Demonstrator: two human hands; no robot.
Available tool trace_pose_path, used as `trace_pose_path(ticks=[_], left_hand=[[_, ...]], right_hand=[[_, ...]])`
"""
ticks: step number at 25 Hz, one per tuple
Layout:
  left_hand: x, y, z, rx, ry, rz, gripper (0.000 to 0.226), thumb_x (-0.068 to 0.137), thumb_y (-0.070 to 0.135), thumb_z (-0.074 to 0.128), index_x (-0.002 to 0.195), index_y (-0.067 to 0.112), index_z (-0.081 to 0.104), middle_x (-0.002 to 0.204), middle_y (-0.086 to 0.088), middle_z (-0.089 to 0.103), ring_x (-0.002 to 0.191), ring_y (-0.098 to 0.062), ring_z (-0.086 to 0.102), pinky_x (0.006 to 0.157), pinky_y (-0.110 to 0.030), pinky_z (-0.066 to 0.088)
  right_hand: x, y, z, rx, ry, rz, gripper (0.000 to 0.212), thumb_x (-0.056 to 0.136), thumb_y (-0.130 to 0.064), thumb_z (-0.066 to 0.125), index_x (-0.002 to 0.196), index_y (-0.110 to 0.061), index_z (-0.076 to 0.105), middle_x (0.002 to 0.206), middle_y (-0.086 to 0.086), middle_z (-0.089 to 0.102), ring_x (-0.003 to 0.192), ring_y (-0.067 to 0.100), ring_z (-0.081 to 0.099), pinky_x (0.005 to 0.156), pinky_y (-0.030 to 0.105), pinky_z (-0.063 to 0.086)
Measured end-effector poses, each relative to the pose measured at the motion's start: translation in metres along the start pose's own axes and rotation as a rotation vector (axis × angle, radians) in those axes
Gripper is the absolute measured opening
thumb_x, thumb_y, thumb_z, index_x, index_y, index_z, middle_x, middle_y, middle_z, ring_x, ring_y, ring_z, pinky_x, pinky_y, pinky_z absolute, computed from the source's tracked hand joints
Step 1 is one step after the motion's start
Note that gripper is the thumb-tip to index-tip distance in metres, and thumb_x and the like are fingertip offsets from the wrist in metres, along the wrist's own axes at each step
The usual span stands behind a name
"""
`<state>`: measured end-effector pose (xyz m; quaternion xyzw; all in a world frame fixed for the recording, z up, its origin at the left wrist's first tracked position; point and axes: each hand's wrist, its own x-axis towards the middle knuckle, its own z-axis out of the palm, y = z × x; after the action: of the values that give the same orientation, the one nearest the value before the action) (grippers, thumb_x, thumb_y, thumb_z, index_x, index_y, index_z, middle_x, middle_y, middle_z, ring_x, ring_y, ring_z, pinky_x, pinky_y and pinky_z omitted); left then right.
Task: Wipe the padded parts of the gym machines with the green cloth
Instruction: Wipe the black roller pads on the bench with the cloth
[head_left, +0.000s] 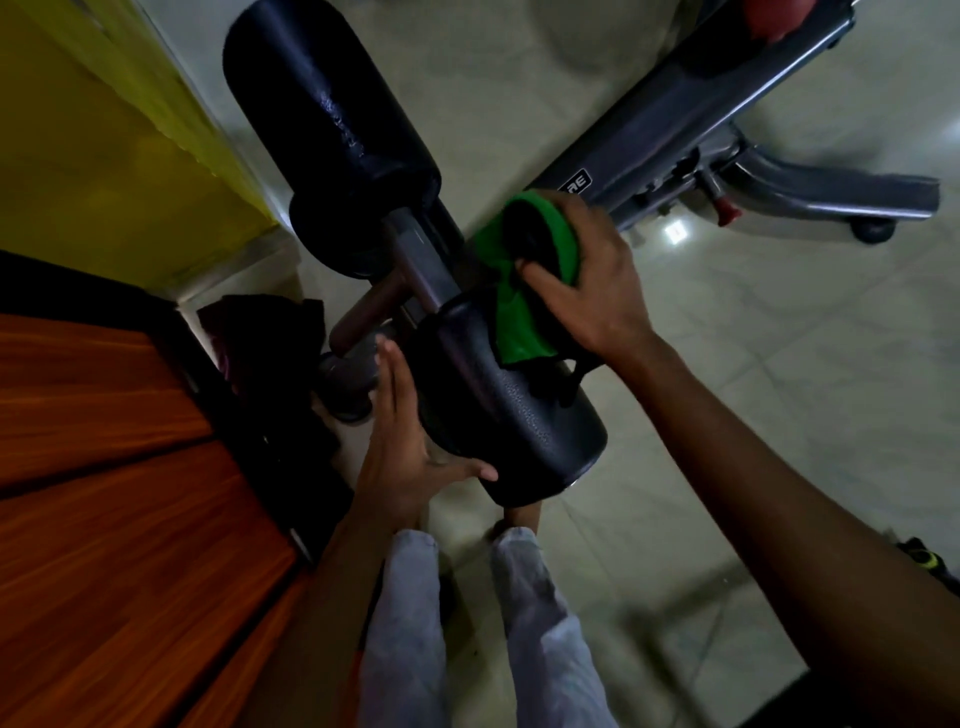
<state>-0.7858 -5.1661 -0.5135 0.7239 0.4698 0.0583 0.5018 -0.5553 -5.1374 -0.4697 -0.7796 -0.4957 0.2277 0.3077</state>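
Two black padded rollers sit on one metal bar of a gym machine: a near roller (511, 415) at the centre and a far roller (327, 98) at the top. My right hand (592, 280) grips the green cloth (524, 291), bunched against the far end of the near roller. The cloth also wraps a dark round part beside the bar. My left hand (400, 441) lies flat against the near roller's left side, fingers straight, thumb under its near end.
The grey frame (691, 130) of the machine runs to the upper right, with a foot (841, 192) on the tiled floor. A wooden panel (104, 493) and a yellow wall (93, 156) close off the left. Dark clothing (265, 332) lies on the floor.
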Motion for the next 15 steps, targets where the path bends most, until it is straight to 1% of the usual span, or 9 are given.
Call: trace_pose_path(ticks=[1, 3, 5, 8, 10, 11, 13, 14, 15], left_hand=[[0.003, 0.004, 0.002, 0.010, 0.005, -0.007, 0.150, 0.041, 0.078, 0.069, 0.146, 0.025, -0.024, 0.152, 0.012, -0.031, 0.144, -0.010, -0.020, 0.117, -0.047, 0.005], [0.008, 0.014, 0.004, 0.020, -0.030, -0.054, 0.154, 0.037, 0.076, 0.070, 0.149, 0.017, -0.018, 0.152, 0.007, -0.028, 0.144, -0.012, -0.022, 0.118, -0.043, 0.003], [0.009, 0.017, 0.004, 0.022, -0.059, -0.056, 0.154, 0.036, 0.076, 0.069, 0.148, 0.016, -0.017, 0.152, 0.007, -0.028, 0.143, -0.011, -0.023, 0.117, -0.040, 0.004], [0.009, 0.014, 0.001, 0.024, -0.068, -0.051, 0.156, 0.035, 0.073, 0.076, 0.145, 0.022, -0.021, 0.152, 0.009, -0.029, 0.141, -0.006, -0.026, 0.118, -0.035, 0.006], [0.008, 0.013, 0.001, 0.017, -0.057, -0.032, 0.152, 0.039, 0.068, 0.079, 0.143, 0.026, -0.023, 0.149, 0.018, -0.032, 0.140, -0.003, -0.027, 0.117, -0.035, 0.009], [0.008, 0.013, 0.001, 0.021, -0.047, -0.017, 0.149, 0.041, 0.070, 0.076, 0.143, 0.027, -0.023, 0.147, 0.021, -0.035, 0.140, -0.002, -0.027, 0.116, -0.034, 0.009], [0.009, 0.012, 0.002, 0.034, -0.039, -0.010, 0.142, 0.045, 0.072, 0.068, 0.144, 0.026, -0.024, 0.147, 0.020, -0.036, 0.140, -0.002, -0.027, 0.115, -0.033, 0.010], [0.010, 0.012, 0.003, 0.035, -0.042, -0.013, 0.143, 0.046, 0.070, 0.069, 0.144, 0.025, -0.024, 0.149, 0.017, -0.035, 0.141, -0.003, -0.026, 0.116, -0.034, 0.010], [0.010, 0.011, 0.003, 0.028, -0.046, -0.018, 0.144, 0.046, 0.070, 0.071, 0.145, 0.023, -0.023, 0.151, 0.014, -0.033, 0.142, -0.005, -0.025, 0.117, -0.035, 0.012]], right_hand=[[-0.002, -0.002, 0.004, -0.028, -0.027, -0.033, 0.062, 0.075, -0.034, 0.059, 0.134, -0.020, 0.049, 0.116, 0.011, 0.055, 0.105, 0.025, 0.054, 0.088, 0.031, 0.043], [-0.012, -0.009, 0.023, -0.149, -0.111, -0.151, 0.065, 0.074, -0.037, 0.059, 0.136, -0.019, 0.048, 0.110, 0.015, 0.053, 0.100, 0.031, 0.054, 0.084, 0.037, 0.045], [-0.028, -0.013, 0.040, -0.337, -0.145, -0.253, 0.067, 0.074, -0.047, 0.051, 0.136, -0.022, 0.044, 0.107, 0.016, 0.051, 0.095, 0.033, 0.054, 0.077, 0.042, 0.046], [-0.067, 0.000, 0.034, -0.457, -0.147, -0.274, 0.068, 0.073, -0.051, 0.046, 0.136, -0.027, 0.037, 0.108, 0.016, 0.050, 0.094, 0.032, 0.054, 0.073, 0.041, 0.045], [-0.109, 0.015, 0.019, -0.512, -0.139, -0.323, 0.071, 0.072, -0.052, 0.050, 0.137, -0.028, 0.037, 0.110, 0.015, 0.047, 0.093, 0.033, 0.054, 0.074, 0.040, 0.046], [-0.132, 0.022, 0.013, -0.542, -0.147, -0.342, 0.076, 0.068, -0.052, 0.056, 0.138, -0.029, 0.036, 0.111, 0.014, 0.044, 0.094, 0.032, 0.052, 0.074, 0.040, 0.047], [-0.164, 0.033, 0.004, -0.575, -0.165, -0.324, 0.088, 0.058, -0.049, 0.072, 0.136, -0.029, 0.037, 0.111, 0.013, 0.040, 0.095, 0.030, 0.046, 0.072, 0.039, 0.047], [-0.169, 0.035, 0.003, -0.567, -0.158, -0.309, 0.089, 0.057, -0.049, 0.074, 0.136, -0.029, 0.038, 0.111, 0.013, 0.040, 0.094, 0.029, 0.045, 0.071, 0.039, 0.047], [-0.166, 0.033, 0.005, -0.549, -0.141, -0.302, 0.085, 0.061, -0.051, 0.071, 0.136, -0.028, 0.038, 0.110, 0.012, 0.040, 0.093, 0.029, 0.046, 0.071, 0.039, 0.046]])
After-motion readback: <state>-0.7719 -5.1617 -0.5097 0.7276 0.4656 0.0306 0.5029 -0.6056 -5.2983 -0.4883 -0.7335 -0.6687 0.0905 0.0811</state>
